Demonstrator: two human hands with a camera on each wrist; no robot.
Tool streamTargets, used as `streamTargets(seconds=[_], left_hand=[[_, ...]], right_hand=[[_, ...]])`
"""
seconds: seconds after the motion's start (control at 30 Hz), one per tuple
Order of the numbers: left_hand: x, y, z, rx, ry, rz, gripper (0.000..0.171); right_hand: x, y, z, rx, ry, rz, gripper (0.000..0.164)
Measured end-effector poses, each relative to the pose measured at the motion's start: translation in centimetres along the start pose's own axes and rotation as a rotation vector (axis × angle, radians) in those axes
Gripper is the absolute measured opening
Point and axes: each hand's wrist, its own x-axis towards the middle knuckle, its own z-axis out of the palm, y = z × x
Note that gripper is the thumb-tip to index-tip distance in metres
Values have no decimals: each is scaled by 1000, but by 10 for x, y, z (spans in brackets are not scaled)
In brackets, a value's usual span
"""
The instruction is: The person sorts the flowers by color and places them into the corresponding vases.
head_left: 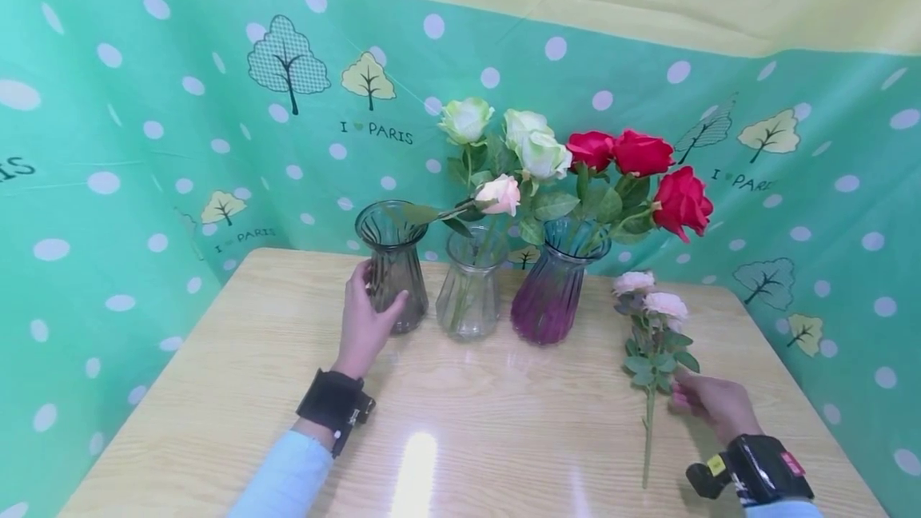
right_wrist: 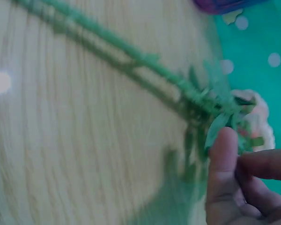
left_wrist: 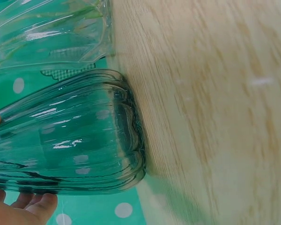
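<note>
At the left stands a grey ribbed glass vase (head_left: 398,278); my left hand (head_left: 367,318) holds its lower body, thumb on the near side and fingers on the far side. In the left wrist view the vase (left_wrist: 79,136) has its base on the table. A single pink rose (head_left: 500,195) leans right from its mouth. At the right, my right hand (head_left: 712,402) pinches the leafy part of a pink rose stem (head_left: 650,414). The right wrist view shows thumb and forefinger at the leaves (right_wrist: 218,126); their exact contact is partly hidden.
A clear vase (head_left: 466,306) with whitish-green roses (head_left: 532,142) stands close beside the grey one. Right of it is a purple-tinted vase (head_left: 548,306) with red roses (head_left: 643,154). A green dotted cloth (head_left: 180,102) hangs behind the wooden table (head_left: 504,430).
</note>
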Motion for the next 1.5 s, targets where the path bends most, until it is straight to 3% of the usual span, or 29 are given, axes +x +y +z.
streamTargets(seconds=[0.17,0.37,0.47,0.57,0.8,0.93,1.07,1.2,1.5], left_hand=[[-1,0,0,-4,-8,-20,80],[-1,0,0,-9,-12,-19,80],[-1,2,0,-7,-13,-22,80],[-1,3,0,-7,-13,-32,80],[0,4,0,-2,-17,-37,81],[0,4,0,4,-15,-43,80],[0,4,0,6,-10,-42,80],[-1,5,0,5,-6,-38,80],[-2,5,1,3,-11,-48,80]], right_hand=[[9,3,7,-88,-41,5,35],[14,2,19,-148,35,-19,41],[18,0,23,-156,78,-28,33],[21,-3,25,-107,38,-12,25],[24,-6,27,102,-160,100,24],[26,-9,30,226,-236,113,24],[24,-11,32,283,-297,113,26],[21,-14,33,336,-337,109,27],[13,-22,35,429,-277,105,32]])
